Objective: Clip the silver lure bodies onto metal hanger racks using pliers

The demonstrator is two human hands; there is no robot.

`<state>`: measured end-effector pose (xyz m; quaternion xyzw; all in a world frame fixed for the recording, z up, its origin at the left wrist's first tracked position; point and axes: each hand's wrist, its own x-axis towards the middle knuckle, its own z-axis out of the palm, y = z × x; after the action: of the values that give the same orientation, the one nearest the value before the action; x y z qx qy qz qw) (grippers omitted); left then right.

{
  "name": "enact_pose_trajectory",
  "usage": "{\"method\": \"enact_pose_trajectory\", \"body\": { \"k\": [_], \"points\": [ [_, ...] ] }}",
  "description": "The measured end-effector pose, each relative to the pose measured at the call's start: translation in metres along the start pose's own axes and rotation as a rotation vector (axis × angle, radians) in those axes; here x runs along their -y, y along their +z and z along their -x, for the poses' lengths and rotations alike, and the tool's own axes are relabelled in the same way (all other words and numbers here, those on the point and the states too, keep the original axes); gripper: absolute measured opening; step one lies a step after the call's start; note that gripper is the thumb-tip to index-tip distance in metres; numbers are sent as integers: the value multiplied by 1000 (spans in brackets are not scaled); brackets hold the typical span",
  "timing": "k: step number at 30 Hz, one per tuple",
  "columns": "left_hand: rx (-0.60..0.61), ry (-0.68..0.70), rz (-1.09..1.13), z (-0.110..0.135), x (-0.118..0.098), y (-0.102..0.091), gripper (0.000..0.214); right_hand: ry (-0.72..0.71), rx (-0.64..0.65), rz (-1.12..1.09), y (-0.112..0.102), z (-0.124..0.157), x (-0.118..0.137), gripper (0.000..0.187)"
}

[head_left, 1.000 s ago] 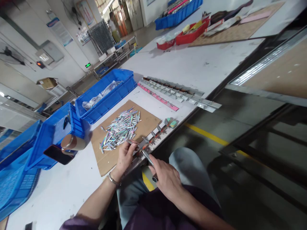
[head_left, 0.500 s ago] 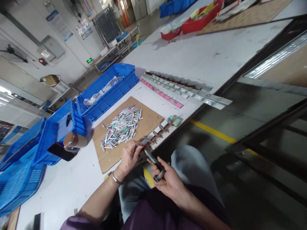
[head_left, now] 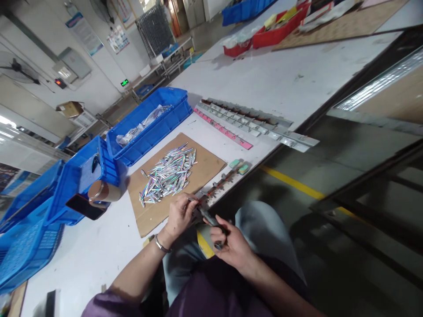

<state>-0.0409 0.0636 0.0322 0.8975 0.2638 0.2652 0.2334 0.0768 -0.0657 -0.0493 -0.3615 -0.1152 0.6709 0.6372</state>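
My right hand (head_left: 231, 244) is wrapped round a dark metal hand tool that looks like pliers (head_left: 214, 223), its handles apart and its tip pointing toward my left fingers. My left hand (head_left: 180, 213) is closed in a pinch at the table edge, on a small slim silvery piece (head_left: 191, 199) mostly covered by the fingers. Beside both hands a narrow rail with small metal clips (head_left: 214, 185) lies along the edge. A pile of shiny, fish-shaped silver lures (head_left: 170, 174) lies on a cardboard sheet (head_left: 148, 224) just beyond my left hand.
Two small green blocks (head_left: 243, 169) sit past the rail. Farther back lie a pink strip (head_left: 228, 132) and several metal rails (head_left: 257, 121). Blue crates (head_left: 152, 132), a mug (head_left: 110, 193) and a phone (head_left: 85, 207) stand at left. Red bins (head_left: 264, 38) are at the back.
The handles of the tool in my right hand have spread apart. The clips on the rail now look darker and less plate-like. My left hand has hardly moved.
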Motion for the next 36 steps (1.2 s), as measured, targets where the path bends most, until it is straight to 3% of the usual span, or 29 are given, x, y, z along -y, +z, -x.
{"method": "enact_pose_trajectory", "body": {
  "k": [2,3,7,10,12,16,19,22,25,27,31,36],
  "points": [
    [2,11,5,0,0,1,25,-46,-35,92,-3,2,2,49],
    [5,13,8,0,0,1,26,-140,-88,242,-5,5,6,44],
    [16,15,8,-1,-2,0,28,-638,-234,1235,-6,21,24,24],
    [8,17,9,0,-3,0,32,-705,-226,1647,-1,25,29,33],
    [11,13,7,4,-4,3,35,-607,-180,1567,-3,22,26,33],
    [24,-7,3,10,-7,7,38,-290,-42,802,-19,8,13,39],
    [178,40,31,4,0,-10,30,-166,-19,460,-27,2,8,55],
    [364,53,-121,-18,31,-57,26,-120,-65,425,-25,3,7,61],
    [243,-311,-697,-48,82,-114,34,-119,-94,432,-20,7,10,63],
    [203,-404,-823,-65,117,-141,38,-130,-113,428,-17,8,10,61],
    [272,-400,-873,-79,162,-157,31,-153,-151,439,-13,7,8,58],
    [311,-407,-892,-73,179,-164,14,-208,-180,494,-7,14,9,60]
  ]
}}
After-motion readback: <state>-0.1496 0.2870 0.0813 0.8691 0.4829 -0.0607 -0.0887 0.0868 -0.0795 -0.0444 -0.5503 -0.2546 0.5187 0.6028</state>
